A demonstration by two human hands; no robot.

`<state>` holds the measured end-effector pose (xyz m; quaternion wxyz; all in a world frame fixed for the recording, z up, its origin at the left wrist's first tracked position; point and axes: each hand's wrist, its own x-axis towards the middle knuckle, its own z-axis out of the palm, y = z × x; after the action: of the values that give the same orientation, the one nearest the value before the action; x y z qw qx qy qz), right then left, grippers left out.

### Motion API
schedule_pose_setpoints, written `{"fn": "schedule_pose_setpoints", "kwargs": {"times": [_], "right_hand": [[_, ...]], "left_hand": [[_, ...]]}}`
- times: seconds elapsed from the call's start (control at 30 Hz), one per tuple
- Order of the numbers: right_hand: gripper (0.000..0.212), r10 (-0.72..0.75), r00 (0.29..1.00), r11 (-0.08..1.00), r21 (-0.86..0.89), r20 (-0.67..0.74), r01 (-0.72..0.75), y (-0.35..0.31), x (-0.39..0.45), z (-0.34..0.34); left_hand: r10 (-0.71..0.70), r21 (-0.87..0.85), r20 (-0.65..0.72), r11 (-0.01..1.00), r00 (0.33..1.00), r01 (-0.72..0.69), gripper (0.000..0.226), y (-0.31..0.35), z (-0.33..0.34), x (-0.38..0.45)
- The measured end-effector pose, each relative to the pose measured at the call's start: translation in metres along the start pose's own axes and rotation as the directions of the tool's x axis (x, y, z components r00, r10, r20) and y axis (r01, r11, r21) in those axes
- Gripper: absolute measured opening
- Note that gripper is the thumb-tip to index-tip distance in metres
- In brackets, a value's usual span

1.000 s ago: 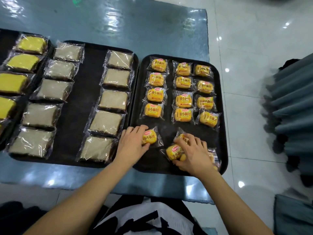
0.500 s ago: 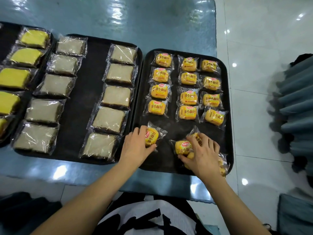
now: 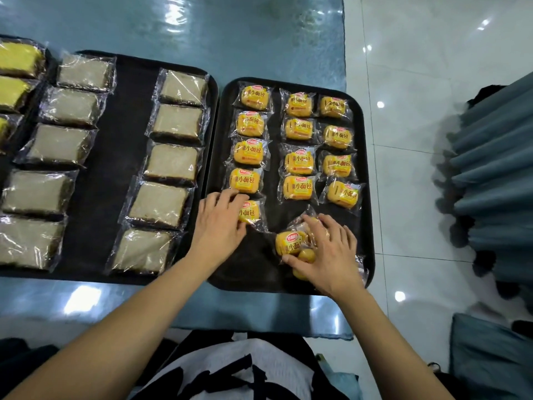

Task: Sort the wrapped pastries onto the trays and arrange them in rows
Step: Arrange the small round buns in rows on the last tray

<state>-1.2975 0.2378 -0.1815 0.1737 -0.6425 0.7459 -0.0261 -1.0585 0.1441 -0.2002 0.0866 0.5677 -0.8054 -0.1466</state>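
Item: small-bun tray (image 3: 365, 157), fifth row being filled, at 1 o'clock on the worktop (image 3: 259, 30).

Left hand (image 3: 220, 223) rests with fingers loosely curved on a bun pack (image 3: 250, 212) just below the left column at 12 o'clock; right hand (image 3: 326, 249) lies spread over a loose heap (image 3: 291, 243) of packs at the tray's 5 o'clock, thumb tucked under its near edge, grip not certain. Advice: slide each pack flat until its film edge meets the pack above, label upward, then draw one pack at a time from the heap. Packs: round yellow buns in crinkly clear film, slippery, soft. Tray: black, matte, rounded corners. At 10 o'clock, grey cakes (image 3: 173, 161) in film, oblong, in two columns on a second tray (image 3: 127, 145); yellow cakes (image 3: 17, 57) at 9 o'clock.
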Motion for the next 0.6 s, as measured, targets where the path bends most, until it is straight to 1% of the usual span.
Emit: {"fn": "schedule_pose_setpoints", "kwargs": {"times": [0.07, 0.1, 0.17, 0.2, 0.27, 0.3, 0.4, 0.5, 0.6], "right_hand": [[0.072, 0.054, 0.994, 0.995, 0.091, -0.093, -0.046, 0.009, -0.012, -0.005], [0.066, 0.079, 0.99, 0.992, 0.112, -0.115, -0.066, 0.013, -0.017, -0.006], [0.059, 0.092, 0.988, 0.992, 0.101, -0.127, -0.08, 0.019, -0.027, -0.001], [0.057, 0.083, 0.989, 0.995, 0.071, -0.12, -0.075, 0.021, -0.03, 0.003], [0.051, 0.078, 0.992, 0.997, 0.015, -0.102, -0.077, 0.023, -0.032, 0.011], [0.047, 0.089, 0.991, 0.996, 0.004, -0.095, -0.089, 0.024, -0.032, 0.013], [0.04, 0.095, 0.991, 0.995, -0.007, -0.091, -0.097, 0.025, -0.031, 0.015], [0.039, 0.099, 0.992, 0.995, -0.013, -0.075, -0.1, 0.028, -0.03, 0.016], [0.04, 0.093, 0.988, 0.996, 0.017, -0.124, -0.092, 0.027, -0.03, 0.013]], "left_hand": [[0.096, -0.074, -0.051, 0.992, 0.994, -0.1, 0.053, 0.019, -0.002, -0.008], [0.171, -0.103, -0.033, 0.979, 0.985, -0.173, 0.052, 0.032, 0.0, -0.012], [0.313, -0.113, 0.069, 0.946, 0.947, -0.304, 0.057, 0.058, 0.009, -0.02], [0.351, -0.093, 0.129, 0.935, 0.927, -0.341, 0.062, 0.067, 0.017, -0.022], [0.353, -0.015, 0.221, 0.933, 0.909, -0.358, 0.067, 0.078, 0.029, -0.021], [0.342, 0.016, 0.228, 0.935, 0.912, -0.354, 0.064, 0.081, 0.032, -0.02], [0.343, 0.037, 0.174, 0.935, 0.923, -0.354, 0.05, 0.08, 0.031, -0.017], [0.382, 0.023, 0.114, 0.922, 0.917, -0.386, 0.037, 0.07, 0.024, -0.021], [0.386, 0.014, 0.098, 0.921, 0.917, -0.389, 0.03, 0.052, 0.016, -0.033]]}}
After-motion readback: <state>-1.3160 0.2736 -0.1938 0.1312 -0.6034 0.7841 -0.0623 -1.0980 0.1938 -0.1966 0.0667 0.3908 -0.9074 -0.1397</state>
